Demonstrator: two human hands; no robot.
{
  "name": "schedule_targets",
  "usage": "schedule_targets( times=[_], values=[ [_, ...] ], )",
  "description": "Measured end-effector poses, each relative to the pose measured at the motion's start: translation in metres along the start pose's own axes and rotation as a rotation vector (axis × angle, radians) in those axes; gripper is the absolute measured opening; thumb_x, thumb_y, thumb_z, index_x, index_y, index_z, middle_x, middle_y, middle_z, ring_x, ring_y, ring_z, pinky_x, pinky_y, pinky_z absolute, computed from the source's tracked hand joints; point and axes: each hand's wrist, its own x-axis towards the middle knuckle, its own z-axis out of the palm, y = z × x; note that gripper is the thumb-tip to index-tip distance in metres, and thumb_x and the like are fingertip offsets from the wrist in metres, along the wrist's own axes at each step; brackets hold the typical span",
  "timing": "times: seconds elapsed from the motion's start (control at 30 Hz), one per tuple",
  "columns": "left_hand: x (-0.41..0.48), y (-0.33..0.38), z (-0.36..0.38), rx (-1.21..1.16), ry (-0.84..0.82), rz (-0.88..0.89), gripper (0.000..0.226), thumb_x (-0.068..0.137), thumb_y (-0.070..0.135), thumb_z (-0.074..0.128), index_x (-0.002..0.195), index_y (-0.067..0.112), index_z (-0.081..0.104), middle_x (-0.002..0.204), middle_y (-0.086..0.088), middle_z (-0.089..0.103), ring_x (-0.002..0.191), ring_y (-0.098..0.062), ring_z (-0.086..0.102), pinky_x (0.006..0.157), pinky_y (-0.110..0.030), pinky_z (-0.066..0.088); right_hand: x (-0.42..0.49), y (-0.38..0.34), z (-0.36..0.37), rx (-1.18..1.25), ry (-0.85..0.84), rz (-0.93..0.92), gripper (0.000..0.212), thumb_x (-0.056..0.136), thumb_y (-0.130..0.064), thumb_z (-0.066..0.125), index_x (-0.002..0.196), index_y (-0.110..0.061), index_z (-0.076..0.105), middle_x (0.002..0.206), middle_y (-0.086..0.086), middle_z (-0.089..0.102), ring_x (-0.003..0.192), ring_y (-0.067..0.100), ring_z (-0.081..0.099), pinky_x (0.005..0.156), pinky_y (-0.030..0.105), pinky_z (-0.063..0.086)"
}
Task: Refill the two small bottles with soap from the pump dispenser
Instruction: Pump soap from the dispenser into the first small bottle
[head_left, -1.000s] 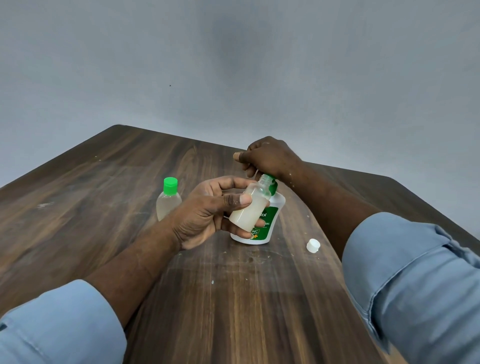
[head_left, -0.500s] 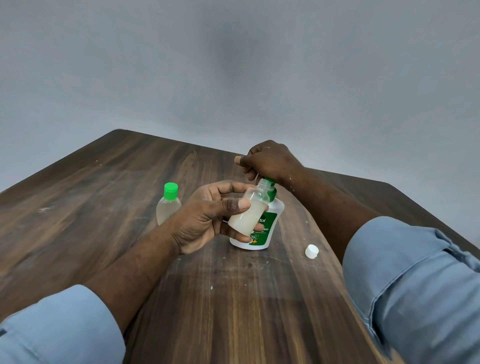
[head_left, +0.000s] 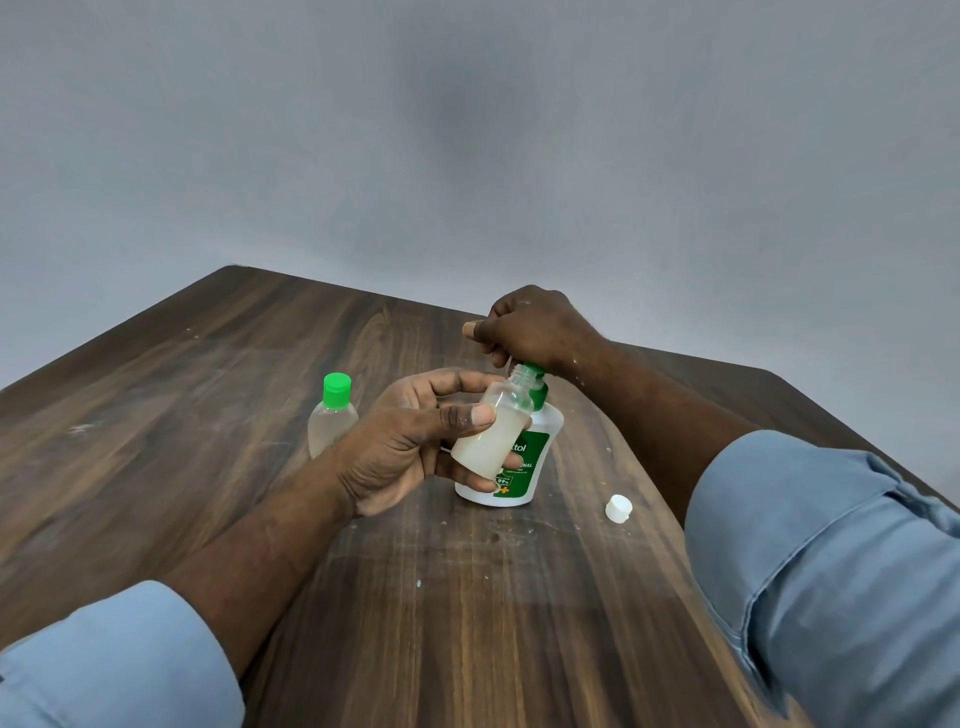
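Refilling under way at a dark wooden table (head_left: 208, 415). Grips, in the left hand (head_left: 415, 447), an uncapped small bottle (head_left: 491, 434) between thumb and curled fingers, tilted, open neck right under the spout of the pump dispenser (head_left: 535, 457) (actual contact hidden by the knuckles above). Bears down with the right hand (head_left: 535, 327), fingers curled tight over the green pump head, with the dispenser upright on the table just behind the held bottle. Shows cloudy whitish soap most of the way up that bottle, so judged late in filling this one. Leaves the second small bottle (head_left: 332, 421), green cap on and clear liquid inside, upright just left of the left hand, untouched; cannot tell whether already refilled. Leaves a loose white cap (head_left: 618, 508) on the wood to the right of the dispenser, near the right forearm. Calls next, by the look of it, for a last stroke or two with the neck square under the spout, then lifting away without a trailing drip and reaching for the white cap to close up.
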Motion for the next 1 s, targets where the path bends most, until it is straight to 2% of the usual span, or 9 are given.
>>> schedule_targets(
  times=[0.17, 0.27, 0.33, 0.53, 0.67, 0.73, 0.9, 1.0],
  values=[
    [-0.0012, 0.0005, -0.0007, -0.015, -0.001, -0.001, 0.067, 0.073, 0.027, 0.094, 0.13, 0.007, 0.064, 0.128, -0.033, 0.067, 0.1, -0.047, 0.074, 0.067, -0.046, 0.066, 0.0011, 0.0018, 0.0038, 0.051, 0.016, 0.02, 0.034, 0.093, -0.041, 0.071, 0.076, -0.012, 0.073, 0.064, -0.002, 0.074, 0.051, 0.004, 0.063, 0.062, 0.025, 0.055],
    [-0.001, -0.0006, 0.0006, 0.0, 0.012, -0.008, 0.049, 0.084, 0.015, 0.079, 0.129, 0.006, 0.064, 0.126, -0.031, 0.068, 0.097, -0.046, 0.075, 0.065, -0.045, 0.066, 0.0, 0.0039, 0.0065, 0.073, 0.007, 0.046, 0.033, 0.093, -0.041, 0.072, 0.073, -0.014, 0.072, 0.06, -0.003, 0.071, 0.047, 0.003, 0.061, 0.06, 0.025, 0.053],
    [-0.0007, -0.0016, 0.0012, 0.001, 0.017, -0.009, 0.044, 0.087, 0.012, 0.072, 0.13, 0.005, 0.063, 0.125, -0.031, 0.069, 0.098, -0.047, 0.075, 0.064, -0.046, 0.066, 0.0001, 0.0049, 0.0074, 0.086, 0.01, 0.052, 0.033, 0.093, -0.041, 0.072, 0.073, -0.015, 0.072, 0.058, -0.004, 0.071, 0.046, 0.002, 0.061, 0.059, 0.024, 0.05],
    [-0.0006, -0.0012, 0.0011, 0.025, 0.019, -0.014, 0.048, 0.086, 0.014, 0.073, 0.132, 0.006, 0.061, 0.126, -0.029, 0.069, 0.099, -0.046, 0.074, 0.066, -0.047, 0.066, -0.0006, 0.0034, 0.0074, 0.05, 0.006, 0.039, 0.034, 0.094, -0.042, 0.071, 0.075, -0.013, 0.072, 0.06, -0.004, 0.071, 0.046, 0.001, 0.061, 0.061, 0.025, 0.052],
    [-0.0004, -0.0006, -0.0003, -0.01, -0.006, -0.008, 0.068, 0.073, 0.027, 0.094, 0.131, 0.008, 0.064, 0.128, -0.031, 0.067, 0.101, -0.047, 0.074, 0.069, -0.048, 0.066, -0.0012, 0.0024, 0.0023, 0.023, 0.0, 0.018, 0.036, 0.094, -0.042, 0.071, 0.081, -0.008, 0.074, 0.061, -0.003, 0.072, 0.051, 0.003, 0.063, 0.065, 0.028, 0.055],
    [-0.0004, -0.0003, -0.0008, -0.013, -0.008, -0.006, 0.073, 0.068, 0.031, 0.096, 0.131, 0.008, 0.064, 0.129, -0.031, 0.067, 0.102, -0.047, 0.074, 0.069, -0.048, 0.066, -0.0004, 0.0016, 0.0009, 0.01, -0.005, 0.012, 0.036, 0.093, -0.042, 0.071, 0.081, -0.008, 0.074, 0.064, -0.002, 0.073, 0.055, 0.006, 0.065, 0.07, 0.031, 0.058],
    [-0.0014, 0.0002, -0.0013, -0.023, -0.013, -0.002, 0.071, 0.072, 0.029, 0.093, 0.132, 0.007, 0.063, 0.129, -0.031, 0.067, 0.102, -0.046, 0.074, 0.067, -0.045, 0.066, 0.0022, 0.0026, 0.0044, 0.042, 0.017, 0.031, 0.034, 0.092, -0.043, 0.072, 0.076, -0.014, 0.074, 0.064, -0.003, 0.074, 0.058, 0.008, 0.067, 0.071, 0.031, 0.059],
    [-0.0009, -0.0004, -0.0009, -0.007, 0.007, 0.0, 0.056, 0.083, 0.018, 0.083, 0.133, 0.005, 0.061, 0.127, -0.03, 0.069, 0.099, -0.045, 0.075, 0.066, -0.044, 0.066, 0.0019, 0.0028, 0.0066, 0.045, 0.01, 0.048, 0.034, 0.093, -0.043, 0.071, 0.074, -0.015, 0.073, 0.064, -0.003, 0.073, 0.056, 0.007, 0.066, 0.067, 0.027, 0.057]
  ],
)
